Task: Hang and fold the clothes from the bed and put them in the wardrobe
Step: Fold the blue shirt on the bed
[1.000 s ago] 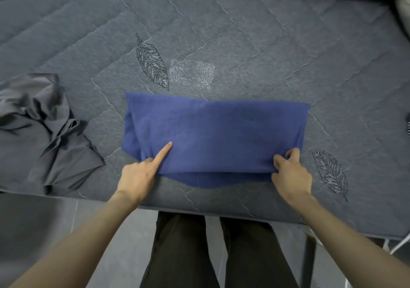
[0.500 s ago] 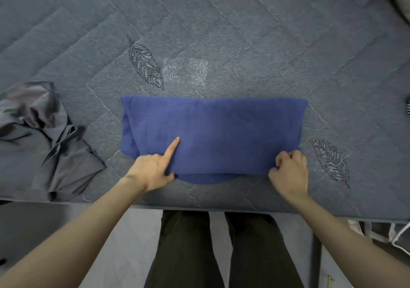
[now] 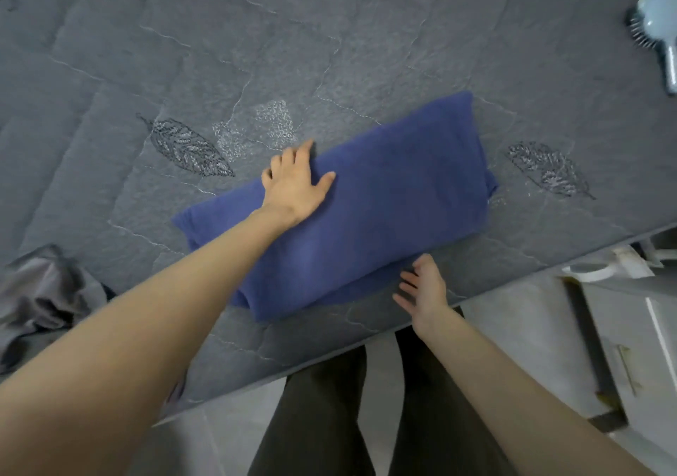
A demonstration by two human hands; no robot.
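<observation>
Head view:
- Blue cloth (image 3: 384,215) lies folded into a long band on the grey quilted bed (image 3: 329,54), near the bed's front edge and skewed diagonally, its right end farther from the person than its left.
- Left hand (image 3: 296,180) lies flat, palm down, on the cloth's far edge toward the left end. Fingers are straight and spread, with the tips reaching over the edge toward the quilt. It grips nothing.
- Right hand (image 3: 425,285) is at the cloth's near edge, over the bed's front strip. Fingers are loosely spread and hold nothing. Can't tell whether the fingertips touch the cloth or are just beside it.
- Crumpled grey garment (image 3: 44,292) sits at the bed's left front, well apart from the blue cloth.
- Pale blue hairbrush (image 3: 655,28) lies on the bed at top right, bristles facing left.
- Stitched leaf motifs are on the quilt, one left (image 3: 187,147) of the cloth and one right (image 3: 549,169).
- White cabinet (image 3: 641,329) stands on the floor at right, below the bed edge.
- The person's dark trousers (image 3: 329,420) are at bottom centre.
</observation>
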